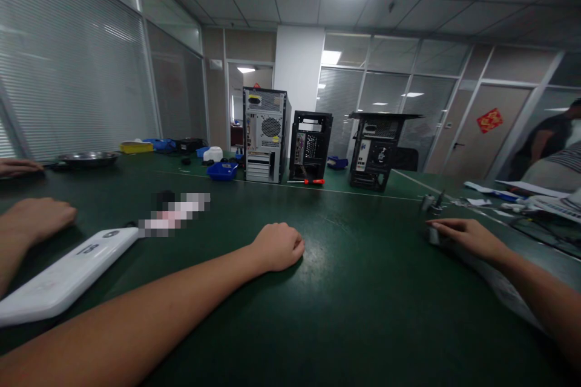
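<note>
Forearm first, since my left arm runs right across the bottom of the head view, ending in the left hand (278, 246), curled into a loose fist and resting knuckles-down on the green desk (363, 290), holding nothing. Over on the other side my right hand (463, 234) lies flat, fingers stretched over a small grey metal piece (433, 236) at its fingertips; I can't tell if it's actually pinched or just covered. Just beyond that sit a couple more small metal parts (432, 202).

My guess on that grey piece: tiny, rigid, light, probably slick on this mat, so I'd take it by its sides with thumb and forefinger rather than from above.

Near my left arm there's a white plastic panel (68, 275) lying flat, looks stiff and light. Someone else's hand (39, 216) rests at the left edge, another further back (18, 166). Three PC towers (265, 133) stand well apart from me across the desk, a red-handled screwdriver (313, 181) in front of the middle one.
</note>
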Tool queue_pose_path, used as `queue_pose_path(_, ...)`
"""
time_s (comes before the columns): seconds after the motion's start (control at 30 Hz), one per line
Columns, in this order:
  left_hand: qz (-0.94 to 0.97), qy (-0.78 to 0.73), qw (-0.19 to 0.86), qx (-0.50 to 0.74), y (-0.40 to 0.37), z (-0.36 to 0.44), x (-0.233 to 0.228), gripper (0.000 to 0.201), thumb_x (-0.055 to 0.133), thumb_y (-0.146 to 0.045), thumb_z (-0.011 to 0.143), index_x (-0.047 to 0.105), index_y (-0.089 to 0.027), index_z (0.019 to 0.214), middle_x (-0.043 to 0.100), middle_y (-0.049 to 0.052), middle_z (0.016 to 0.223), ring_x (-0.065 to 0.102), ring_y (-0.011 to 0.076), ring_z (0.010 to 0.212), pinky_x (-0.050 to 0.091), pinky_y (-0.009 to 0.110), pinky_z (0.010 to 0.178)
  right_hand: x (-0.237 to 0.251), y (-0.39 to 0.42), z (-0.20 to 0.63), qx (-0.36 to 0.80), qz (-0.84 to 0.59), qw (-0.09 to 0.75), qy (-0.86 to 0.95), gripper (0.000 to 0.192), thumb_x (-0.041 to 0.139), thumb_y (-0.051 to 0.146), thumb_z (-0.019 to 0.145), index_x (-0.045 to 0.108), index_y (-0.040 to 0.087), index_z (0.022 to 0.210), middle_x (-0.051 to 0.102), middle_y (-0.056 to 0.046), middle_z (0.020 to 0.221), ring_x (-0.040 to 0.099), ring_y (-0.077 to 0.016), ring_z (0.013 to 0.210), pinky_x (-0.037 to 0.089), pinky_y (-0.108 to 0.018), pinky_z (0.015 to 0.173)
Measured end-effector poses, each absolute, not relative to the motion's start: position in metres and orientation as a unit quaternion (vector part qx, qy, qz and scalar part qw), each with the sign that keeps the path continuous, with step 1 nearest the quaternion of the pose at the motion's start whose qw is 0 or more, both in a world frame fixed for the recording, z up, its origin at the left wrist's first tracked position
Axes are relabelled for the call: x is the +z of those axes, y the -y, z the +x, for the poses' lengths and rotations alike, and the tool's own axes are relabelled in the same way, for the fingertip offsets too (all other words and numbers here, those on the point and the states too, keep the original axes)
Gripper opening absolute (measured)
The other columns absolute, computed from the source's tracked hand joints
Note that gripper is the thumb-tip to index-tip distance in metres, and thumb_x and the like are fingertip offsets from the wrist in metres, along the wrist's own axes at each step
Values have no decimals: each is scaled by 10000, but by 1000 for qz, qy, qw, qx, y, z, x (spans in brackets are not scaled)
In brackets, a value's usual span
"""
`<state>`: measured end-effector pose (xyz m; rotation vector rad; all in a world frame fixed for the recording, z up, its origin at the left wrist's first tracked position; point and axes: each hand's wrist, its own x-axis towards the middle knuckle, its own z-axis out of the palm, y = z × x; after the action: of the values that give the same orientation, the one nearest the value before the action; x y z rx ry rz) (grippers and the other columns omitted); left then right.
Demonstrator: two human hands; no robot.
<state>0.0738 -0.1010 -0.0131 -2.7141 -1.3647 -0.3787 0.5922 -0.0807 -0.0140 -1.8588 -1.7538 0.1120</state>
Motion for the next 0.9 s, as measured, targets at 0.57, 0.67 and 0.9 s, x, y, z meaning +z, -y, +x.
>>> queue_pose_path(0.57, -885, 447, 60, -113, 98, 74, -16, 419, 388, -393, 916, 710, -207, 723, 687, 72, 707, 639, 223, 654, 489, 337, 638, -12, 70, 538, 53, -642, 128, 754, 458, 551, 575, 818, 749, 206, 1004, 727, -90, 1056, 661, -260, 956, 495, -373, 856)
queue_pose_path(0.67, -885, 448, 60, -113, 98, 75, -16, 426, 387, -402, 919, 711, -202, 727, 688, 75, 716, 635, 213, 649, 486, 327, 637, -9, 72, 538, 87, -643, 128, 750, 436, 618, 577, 760, 749, 225, 982, 728, -66, 1069, 661, -254, 976, 501, -362, 877)
queue_pose_path(0.9, -888, 445, 42, -109, 101, 74, -13, 432, 383, -411, 923, 701, -202, 718, 687, 64, 718, 616, 193, 622, 483, 319, 633, -6, 74, 564, 99, -642, 118, 751, 412, 671, 612, 701, 769, 242, 854, 728, -75, 1077, 652, -289, 1018, 485, -429, 945)
